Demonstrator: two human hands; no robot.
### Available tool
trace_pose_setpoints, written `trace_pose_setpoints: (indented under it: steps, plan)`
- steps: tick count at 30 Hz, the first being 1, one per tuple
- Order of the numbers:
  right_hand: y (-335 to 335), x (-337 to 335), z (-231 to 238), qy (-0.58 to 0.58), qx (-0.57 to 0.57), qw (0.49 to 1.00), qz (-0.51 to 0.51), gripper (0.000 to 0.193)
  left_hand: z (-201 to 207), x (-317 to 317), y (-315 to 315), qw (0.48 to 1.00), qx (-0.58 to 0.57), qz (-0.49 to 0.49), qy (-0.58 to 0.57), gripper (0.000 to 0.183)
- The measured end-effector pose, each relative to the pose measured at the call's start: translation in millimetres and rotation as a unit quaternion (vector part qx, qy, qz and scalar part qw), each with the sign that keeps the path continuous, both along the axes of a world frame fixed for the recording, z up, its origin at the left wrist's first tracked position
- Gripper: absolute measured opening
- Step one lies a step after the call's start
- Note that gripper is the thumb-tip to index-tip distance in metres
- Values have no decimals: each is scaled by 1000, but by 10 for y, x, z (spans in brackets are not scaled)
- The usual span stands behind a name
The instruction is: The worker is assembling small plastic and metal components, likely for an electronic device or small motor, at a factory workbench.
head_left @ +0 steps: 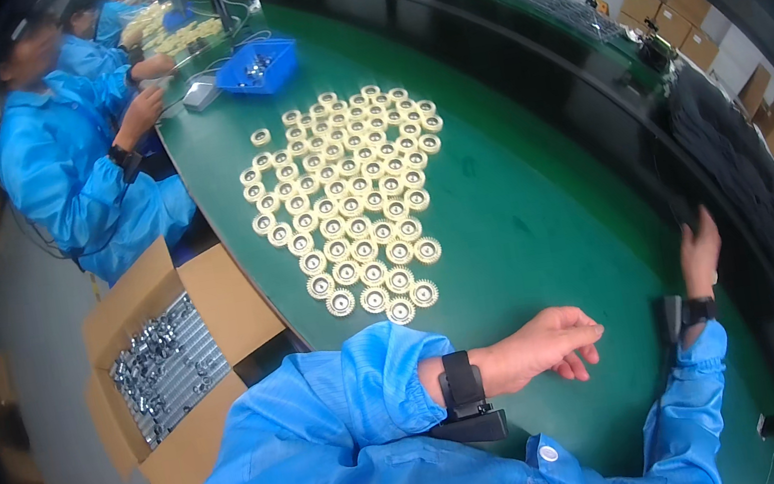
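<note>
My left hand hangs over the green tabletop, palm down. Its fingers are loosely bent and apart, with nothing visible in them. Farther right, my right hand is raised close to the dark rail along the table's far side. Thumb and fingers stand apart there, and I see nothing held. Many cream-coloured toothed gear wheels with metal centres lie flat on the table, beyond and left of my left hand. Neither hand touches them. Both wrists carry black straps with small dark boxes.
At the left stands an open cardboard box holding small metal cylindrical parts. A blue bin of small parts sits up the green table. A co-worker in blue works at the table's left edge, others beyond. Cartons stand at far right.
</note>
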State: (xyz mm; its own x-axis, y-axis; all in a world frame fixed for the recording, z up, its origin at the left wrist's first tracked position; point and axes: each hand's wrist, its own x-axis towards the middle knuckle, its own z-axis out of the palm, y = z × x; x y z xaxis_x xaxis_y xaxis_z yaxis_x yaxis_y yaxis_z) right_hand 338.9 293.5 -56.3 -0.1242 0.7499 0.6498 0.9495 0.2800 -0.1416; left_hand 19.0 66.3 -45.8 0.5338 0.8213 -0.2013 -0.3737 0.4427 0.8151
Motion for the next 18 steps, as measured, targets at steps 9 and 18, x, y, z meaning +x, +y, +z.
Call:
trace_pose_setpoints:
  steps: [9, 18]
  plan:
    - [-331, -3192, 102, 126, -209, 845, 475, 54, 127, -80, 23, 997, 34, 72, -19, 49]
    - [-35, -3808, -184, 106, -184, 882, 420, 30, 149, -140, 20, 987, 32, 144, -66, 46]
